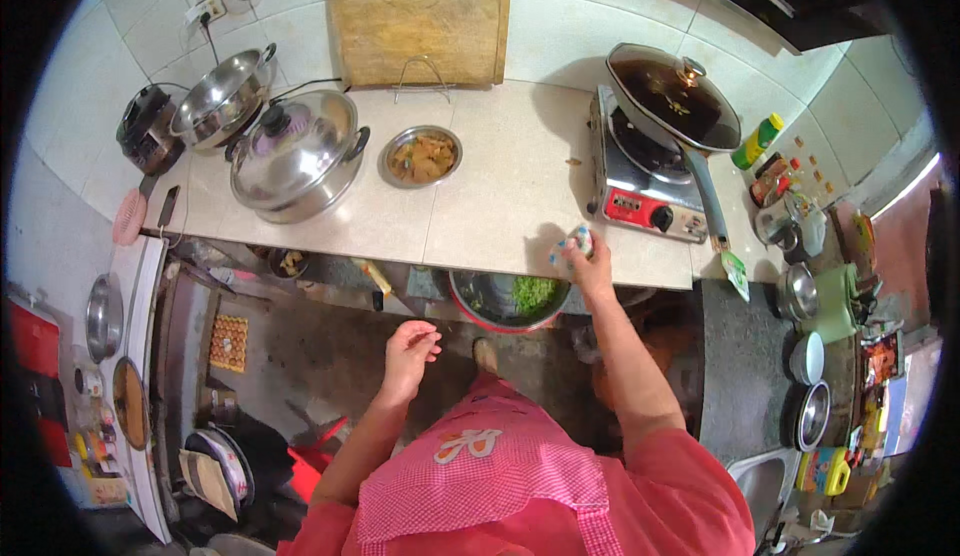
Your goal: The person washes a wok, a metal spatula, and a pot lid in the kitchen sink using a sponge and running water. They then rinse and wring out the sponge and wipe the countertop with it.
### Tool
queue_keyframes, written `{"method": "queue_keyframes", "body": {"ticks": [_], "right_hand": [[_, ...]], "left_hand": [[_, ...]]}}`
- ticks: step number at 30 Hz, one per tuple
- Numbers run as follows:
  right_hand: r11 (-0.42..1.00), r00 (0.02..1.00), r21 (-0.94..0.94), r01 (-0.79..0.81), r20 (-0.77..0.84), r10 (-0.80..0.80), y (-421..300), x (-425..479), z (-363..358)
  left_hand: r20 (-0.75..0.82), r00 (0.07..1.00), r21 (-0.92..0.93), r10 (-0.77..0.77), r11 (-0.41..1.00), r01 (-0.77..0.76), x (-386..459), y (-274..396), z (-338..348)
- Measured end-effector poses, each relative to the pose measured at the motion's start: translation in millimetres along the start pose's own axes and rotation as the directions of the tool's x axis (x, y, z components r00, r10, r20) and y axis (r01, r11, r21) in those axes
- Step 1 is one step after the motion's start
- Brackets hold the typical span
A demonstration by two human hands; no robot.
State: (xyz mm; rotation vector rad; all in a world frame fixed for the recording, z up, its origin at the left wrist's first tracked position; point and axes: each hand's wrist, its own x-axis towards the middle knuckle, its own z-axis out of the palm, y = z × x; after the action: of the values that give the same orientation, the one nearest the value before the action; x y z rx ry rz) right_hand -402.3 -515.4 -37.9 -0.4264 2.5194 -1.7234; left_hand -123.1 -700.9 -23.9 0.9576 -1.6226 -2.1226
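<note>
My right hand (591,267) grips a bunched white and blue cloth (571,247) on the front of the tiled countertop (495,203), left of the gas stove's (649,207) red panel. My left hand (412,353) is over the floor in front of the counter, fingers loosely curled with nothing in them. A wok with a glass lid (671,95) sits on the stove. A metal bowl of brownish food (421,156) stands near a lidded steel pot (300,158). Below the counter's edge is a basin (487,305) with chopped greens (534,293).
A wooden cutting board (420,27) leans on the wall behind a wire stand (422,89). Condiment bottles (759,141) stand right of the stove. Metal bowls (813,415) line the dark right counter (739,376). An egg tray (229,342) lies low at left.
</note>
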Motion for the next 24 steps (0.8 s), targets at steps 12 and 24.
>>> {"method": "queue_keyframes", "body": {"ticks": [12,24], "right_hand": [[0.975,0.938,-0.006,0.220,0.276,-0.210,-16.9,106.0,99.6],[0.724,0.861,-0.470,0.505,0.213,-0.462,13.9,136.0,-12.7]], "left_hand": [[0.147,0.989,0.066,0.017,0.997,-0.027,123.7,40.0,61.8],[0.242,0.970,0.035,-0.030,0.999,0.022,171.7,60.7,71.9]]}}
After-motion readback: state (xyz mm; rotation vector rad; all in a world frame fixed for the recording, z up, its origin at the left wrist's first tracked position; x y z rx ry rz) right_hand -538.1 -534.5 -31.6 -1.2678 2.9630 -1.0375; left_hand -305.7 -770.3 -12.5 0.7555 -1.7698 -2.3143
